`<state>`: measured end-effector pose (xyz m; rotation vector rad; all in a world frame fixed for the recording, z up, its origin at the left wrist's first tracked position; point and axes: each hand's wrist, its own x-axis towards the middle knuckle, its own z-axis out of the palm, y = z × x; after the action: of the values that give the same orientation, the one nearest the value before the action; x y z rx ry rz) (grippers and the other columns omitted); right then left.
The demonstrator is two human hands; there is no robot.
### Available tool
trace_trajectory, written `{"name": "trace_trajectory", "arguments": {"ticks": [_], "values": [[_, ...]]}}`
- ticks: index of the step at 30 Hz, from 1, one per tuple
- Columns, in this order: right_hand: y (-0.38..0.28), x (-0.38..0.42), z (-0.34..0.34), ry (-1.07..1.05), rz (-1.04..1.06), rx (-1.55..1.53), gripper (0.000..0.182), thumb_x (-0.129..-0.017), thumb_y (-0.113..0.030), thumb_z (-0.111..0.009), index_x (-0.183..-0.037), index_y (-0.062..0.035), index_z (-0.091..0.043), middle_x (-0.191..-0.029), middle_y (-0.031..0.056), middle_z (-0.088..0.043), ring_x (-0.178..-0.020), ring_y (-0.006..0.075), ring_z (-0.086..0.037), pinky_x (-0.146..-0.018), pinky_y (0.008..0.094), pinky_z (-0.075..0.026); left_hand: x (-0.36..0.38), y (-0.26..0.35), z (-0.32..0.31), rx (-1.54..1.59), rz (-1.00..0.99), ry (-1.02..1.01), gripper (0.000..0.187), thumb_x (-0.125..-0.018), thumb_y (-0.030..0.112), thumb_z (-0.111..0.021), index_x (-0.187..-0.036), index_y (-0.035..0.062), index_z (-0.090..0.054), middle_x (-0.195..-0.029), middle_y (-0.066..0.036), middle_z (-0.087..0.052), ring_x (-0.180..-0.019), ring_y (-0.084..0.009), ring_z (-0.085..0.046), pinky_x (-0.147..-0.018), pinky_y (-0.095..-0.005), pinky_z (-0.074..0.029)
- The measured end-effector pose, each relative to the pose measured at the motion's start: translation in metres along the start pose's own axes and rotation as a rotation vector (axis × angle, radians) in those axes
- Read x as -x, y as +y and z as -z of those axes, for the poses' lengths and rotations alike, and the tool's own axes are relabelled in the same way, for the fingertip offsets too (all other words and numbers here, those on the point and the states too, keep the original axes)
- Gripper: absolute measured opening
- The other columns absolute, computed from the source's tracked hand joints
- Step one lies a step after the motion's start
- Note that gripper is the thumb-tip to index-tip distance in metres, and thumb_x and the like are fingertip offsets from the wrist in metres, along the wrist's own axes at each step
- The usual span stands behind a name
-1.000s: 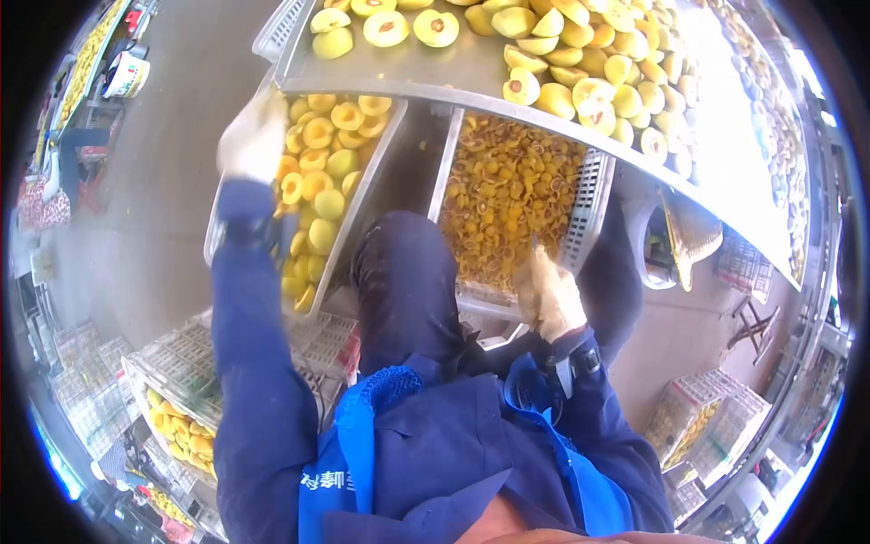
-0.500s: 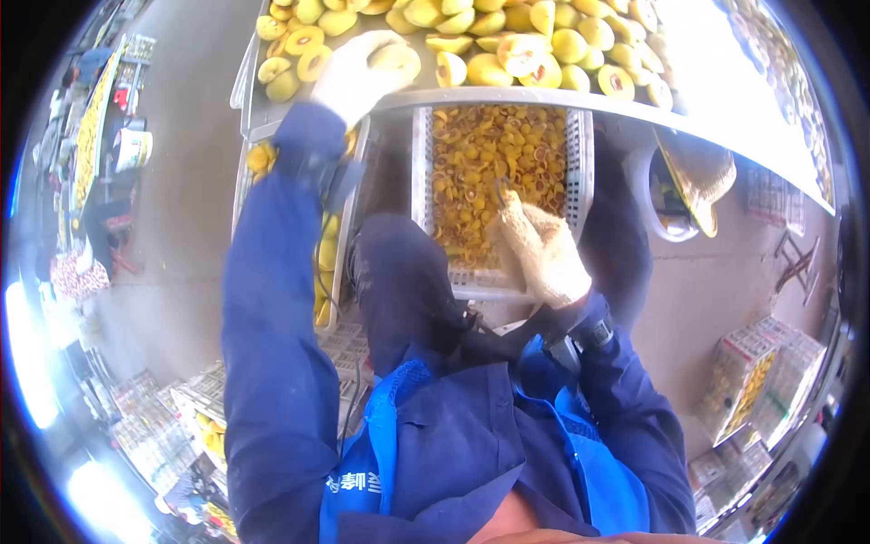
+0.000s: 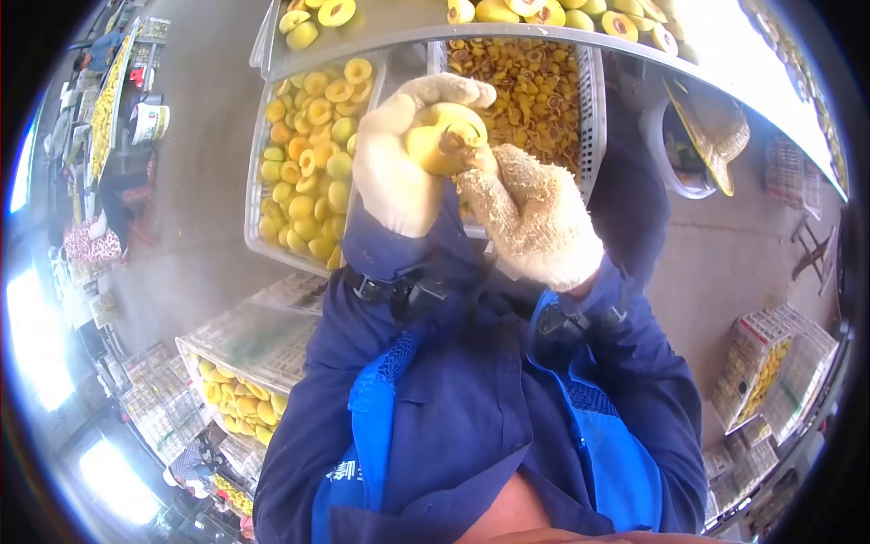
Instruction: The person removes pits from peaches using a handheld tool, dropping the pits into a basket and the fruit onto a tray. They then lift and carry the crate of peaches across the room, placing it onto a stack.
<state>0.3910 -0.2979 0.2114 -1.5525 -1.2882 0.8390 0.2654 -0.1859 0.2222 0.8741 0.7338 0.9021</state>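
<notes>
In a pale glove, my left hand (image 3: 399, 172) is closed around a yellow peach half (image 3: 435, 138), cut face turned toward my right hand. A reddish-brown hollow shows at the middle of the cut side. My right hand (image 3: 535, 213), in a rough, fuzzy glove, is closed with its fingertips pressed at that hollow. A small pitting tool appears to be in its grip, almost wholly hidden by the glove and fruit. Both hands are above my lap, near a crate (image 3: 591, 109) of scooped-out brown and yellow peach scraps (image 3: 530, 86).
A metal table edge (image 3: 390, 38) crosses the top, with cut peaches (image 3: 498, 11) on it. At left stands a crate (image 3: 256, 204) full of peach halves (image 3: 308, 172). A white bucket (image 3: 666, 150) with a straw hat (image 3: 711, 136) is at right. More stacked crates (image 3: 766, 363) stand lower right.
My left hand has come back from the table to my lap with a peach half. My right hand has met it at the fruit. The view has tilted down, uncovering the left crate.
</notes>
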Motion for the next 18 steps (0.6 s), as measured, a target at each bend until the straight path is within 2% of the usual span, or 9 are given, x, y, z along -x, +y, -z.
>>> {"name": "trace_trajectory", "arguments": {"ticks": [2,3,6,8,10,12,15,18], "values": [[-0.002,0.003,0.001,0.004,0.098,0.073,0.016,-0.101,-0.021,-0.075,-0.101,-0.0049,-0.073,-0.08,0.0194,-0.068,-0.071,0.0422,-0.07,-0.057,0.0495,-0.051,0.011,0.0,-0.004,0.011,0.024,0.011,0.057,-0.108,0.036,-0.036,-0.115,-0.0089,-0.07,-0.113,-0.024,-0.077,-0.093,-0.0281,-0.073,-0.086,-0.0394,-0.06],[-0.001,0.005,0.0,0.01,0.131,0.091,0.016,-0.101,-0.021,-0.075,-0.1,-0.0049,-0.073,-0.079,0.0194,-0.068,-0.071,0.0425,-0.07,-0.057,0.0499,-0.051,0.018,-0.002,-0.008,-0.171,-0.052,0.069,0.059,-0.11,0.037,-0.033,-0.115,-0.0091,-0.07,-0.108,-0.022,-0.077,-0.091,-0.0258,-0.072,-0.08,-0.0365,-0.06],[0.005,0.01,-0.004,0.032,0.174,0.097,0.016,-0.1,-0.02,-0.075,-0.098,-0.0049,-0.073,-0.078,0.0192,-0.068,-0.07,0.0429,-0.069,-0.058,0.0502,-0.052,0.026,-0.008,-0.005,0.04,0.013,0.022,0.061,-0.111,0.039,-0.032,-0.114,-0.0087,-0.07,-0.101,-0.02,-0.077,-0.087,-0.0229,-0.071,-0.074,-0.033,-0.058],[0.005,0.013,-0.007,0.034,0.135,0.067,0.016,-0.1,-0.021,-0.075,-0.098,-0.0048,-0.073,-0.077,0.0192,-0.068,-0.07,0.0429,-0.069,-0.058,0.0504,-0.052,0.031,-0.007,-0.013,-0.186,-0.087,0.05,0.062,-0.112,0.041,-0.033,-0.114,-0.008,-0.07,-0.099,-0.019,-0.076,-0.085,-0.0219,-0.07,-0.075,-0.0319,-0.057],[0.004,0.014,-0.007,0.02,0.104,0.068,0.017,-0.101,-0.021,-0.074,-0.098,-0.0046,-0.073,-0.076,0.0197,-0.068,-0.07,0.0431,-0.069,-0.059,0.0505,-0.052,0.032,-0.008,-0.013,-0.265,-0.085,0.036,0.062,-0.112,0.042,-0.033,-0.113,-0.0074,-0.071,-0.098,-0.019,-0.076,-0.084,-0.0212,-0.07,-0.076,-0.0315,-0.056],[0.003,0.013,-0.003,-0.002,0.107,0.11,0.018,-0.102,-0.022,-0.073,-0.098,-0.0044,-0.073,-0.075,0.0209,-0.067,-0.071,0.0436,-0.068,-0.059,0.0502,-0.052,0.024,-0.006,-0.005,-0.2,0.017,-0.022,0.063,-0.113,0.043,-0.033,-0.113,-0.0069,-0.071,-0.098,-0.019,-0.076,-0.085,-0.021,-0.07,-0.079,-0.0317,-0.056],[0.002,0.012,0.0,-0.089,-0.122,-0.104,0.029,-0.108,-0.03,-0.067,-0.097,-0.003,-0.071,-0.068,0.0156,-0.065,-0.065,0.0348,-0.069,-0.057,0.0451,-0.051,0.005,0.009,0.001,-0.488,0.124,-0.181,0.062,-0.114,0.042,-0.034,-0.115,-0.0079,-0.071,-0.099,-0.018,-0.077,-0.089,-0.0215,-0.071,-0.085,-0.0329,-0.057],[-0.004,0.006,0.004,-0.141,-0.469,-0.417,0.041,-0.113,-0.038,-0.061,-0.094,-0.0029,-0.069,-0.061,0.0072,-0.061,-0.055,0.0216,-0.064,-0.049,0.0375,-0.046,-0.01,0.0,-0.001,-0.354,0.055,-0.26,0.06,-0.114,0.04,-0.034,-0.119,-0.0086,-0.07,-0.104,-0.017,-0.077,-0.095,-0.0217,-0.072,-0.089,-0.0342,-0.058]]}}
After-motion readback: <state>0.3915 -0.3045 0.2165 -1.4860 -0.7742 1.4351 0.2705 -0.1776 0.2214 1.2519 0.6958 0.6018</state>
